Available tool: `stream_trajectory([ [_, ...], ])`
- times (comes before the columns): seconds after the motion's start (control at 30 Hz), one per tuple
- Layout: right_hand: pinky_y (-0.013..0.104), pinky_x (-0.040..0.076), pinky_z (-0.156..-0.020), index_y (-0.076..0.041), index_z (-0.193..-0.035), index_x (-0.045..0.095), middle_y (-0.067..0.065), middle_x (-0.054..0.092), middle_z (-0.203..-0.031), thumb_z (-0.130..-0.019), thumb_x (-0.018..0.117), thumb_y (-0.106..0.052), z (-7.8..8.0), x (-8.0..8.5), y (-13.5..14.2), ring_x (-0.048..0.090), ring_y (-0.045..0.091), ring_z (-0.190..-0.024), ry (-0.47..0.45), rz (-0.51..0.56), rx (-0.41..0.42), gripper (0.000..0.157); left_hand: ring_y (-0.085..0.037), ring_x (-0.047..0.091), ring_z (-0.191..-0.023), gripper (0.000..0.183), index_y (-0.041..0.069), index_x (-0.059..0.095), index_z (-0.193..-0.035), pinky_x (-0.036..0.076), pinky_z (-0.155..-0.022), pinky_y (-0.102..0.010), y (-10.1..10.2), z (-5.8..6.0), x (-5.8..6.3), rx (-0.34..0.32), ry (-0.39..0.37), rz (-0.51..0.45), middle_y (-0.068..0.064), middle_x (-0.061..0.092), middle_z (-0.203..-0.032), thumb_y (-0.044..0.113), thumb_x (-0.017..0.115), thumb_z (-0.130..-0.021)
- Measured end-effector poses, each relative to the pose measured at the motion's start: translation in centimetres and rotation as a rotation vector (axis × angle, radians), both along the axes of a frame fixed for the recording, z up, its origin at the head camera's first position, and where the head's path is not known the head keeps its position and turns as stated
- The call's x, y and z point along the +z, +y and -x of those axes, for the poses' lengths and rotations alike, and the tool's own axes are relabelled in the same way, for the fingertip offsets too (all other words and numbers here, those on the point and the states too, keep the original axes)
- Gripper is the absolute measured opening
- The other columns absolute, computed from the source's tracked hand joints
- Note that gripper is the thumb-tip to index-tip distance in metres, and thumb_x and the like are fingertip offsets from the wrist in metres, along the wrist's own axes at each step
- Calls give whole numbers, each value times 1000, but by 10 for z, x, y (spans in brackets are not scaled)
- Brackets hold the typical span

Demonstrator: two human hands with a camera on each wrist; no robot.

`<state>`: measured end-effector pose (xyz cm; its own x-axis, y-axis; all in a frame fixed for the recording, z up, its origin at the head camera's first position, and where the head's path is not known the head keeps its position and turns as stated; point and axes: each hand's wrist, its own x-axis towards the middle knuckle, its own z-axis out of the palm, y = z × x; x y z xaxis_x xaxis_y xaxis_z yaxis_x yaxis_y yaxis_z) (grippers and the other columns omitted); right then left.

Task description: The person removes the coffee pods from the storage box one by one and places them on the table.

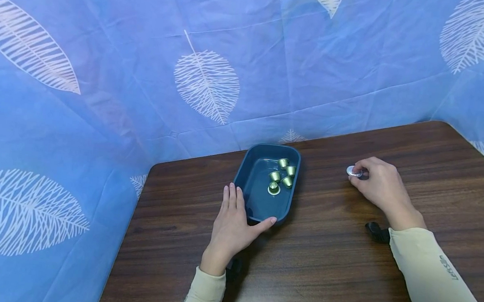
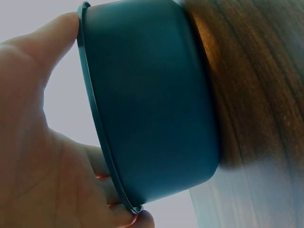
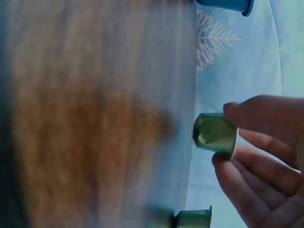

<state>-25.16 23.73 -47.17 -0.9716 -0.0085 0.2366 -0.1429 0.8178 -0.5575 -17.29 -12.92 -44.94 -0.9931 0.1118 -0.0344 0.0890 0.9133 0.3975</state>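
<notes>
The right hand (image 1: 381,183) pinches 1 green capsule (image 3: 215,133) between thumb and fingertips, over the right part of the wooden table (image 1: 322,269); the capsule's silver lid faces up and its narrow end points down, though I cannot tell whether that end touches the wood; another green capsule (image 3: 194,219) shows at the bottom edge of the right wrist view, partly cut off, apart from the pinched 1; the left hand (image 1: 231,225) lies on the near left corner of a dark blue tray (image 1: 258,181), fingers straight along the left rim and thumb spread to the near rim; inside the tray, 5 green capsules (image 1: 274,176) sit close together in the right half, the nearest standing on its broad rim with its narrow end up; the tray rests on the table near the far edge, well apart from the right hand; pale sleeves (image 1: 431,266) cover both forearms; a blue cloth (image 1: 126,85) with white leaf prints hangs behind the table.
</notes>
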Motion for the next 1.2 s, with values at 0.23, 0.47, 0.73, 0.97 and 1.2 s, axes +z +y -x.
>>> stream_trajectory([
  [0.23, 62, 52, -83, 4, -111, 75, 29, 73, -115, -97, 77, -11, 2, 0, 2, 67, 44, -101, -22, -39, 31, 21, -37, 5, -170, 124, -1, 23, -170, 24, -134, -56, -1, -1, -1, 3, 5, -1, -19, 8, -181, 80, 68, -88],
  [0.47, 60, 51, -82, 2, -107, 74, 27, 72, -113, -96, 77, -13, 0, -1, 3, 65, 43, -100, -47, -45, 32, 19, -38, 6, -170, 124, -1, 24, -169, 25, -134, -57, -1, -1, -1, 1, 7, -2, -21, 10, -181, 80, 68, -88],
  [0.73, 60, 51, -78, -3, -112, 75, 25, 71, -120, -95, 80, -20, -6, 3, 8, 65, 42, -101, -76, -55, 12, 24, -39, 6, -170, 124, -2, 25, -169, 25, -134, -56, 0, -2, -1, -2, 7, 4, -22, 10, -181, 80, 68, -88],
  [0.97, 59, 51, -70, -2, -112, 80, 23, 70, -125, -93, 79, -18, -11, 12, 11, 67, 42, -97, -27, -97, -15, 24, -38, 6, -170, 124, -2, 24, -169, 25, -134, -57, 0, -1, 0, 2, 6, 1, -22, 10, -181, 80, 69, -88],
  [1.2, 67, 54, -83, -2, -121, 80, 27, 69, -134, -96, 77, -18, -14, 25, 9, 67, 49, -112, -113, -193, 61, 30, -38, 5, -170, 124, -1, 23, -170, 25, -134, -57, 0, -1, 1, 3, 5, -6, -20, 8, -181, 80, 69, -88],
])
